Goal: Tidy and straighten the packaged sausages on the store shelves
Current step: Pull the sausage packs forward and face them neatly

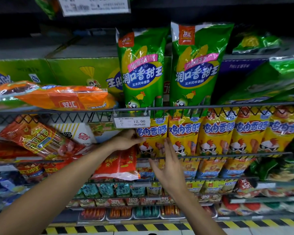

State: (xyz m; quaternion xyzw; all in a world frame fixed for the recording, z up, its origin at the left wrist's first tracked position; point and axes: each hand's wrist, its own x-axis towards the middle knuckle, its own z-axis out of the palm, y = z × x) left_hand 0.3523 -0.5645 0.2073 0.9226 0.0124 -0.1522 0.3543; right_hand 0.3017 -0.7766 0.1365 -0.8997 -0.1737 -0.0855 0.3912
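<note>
A row of yellow chicken-sausage packs (215, 133) stands upright on a wire shelf at mid height. My left hand (127, 139) grips the left edge of the leftmost yellow pack (153, 133), fingers curled round it. With fingers straight, my right hand (168, 163) lies against the lower front of that same pack. Two tall green corn-sausage packs (143, 70) stand upright on the shelf above. Red packs (37, 139) lie tilted and untidy at the left.
An orange pack (63, 97) lies flat on the upper left shelf in front of green cartons (71, 70). A price tag (131, 122) hangs on the wire rail (227, 106). Lower shelves hold several small packs. Yellow-black tape (126, 228) marks the floor edge.
</note>
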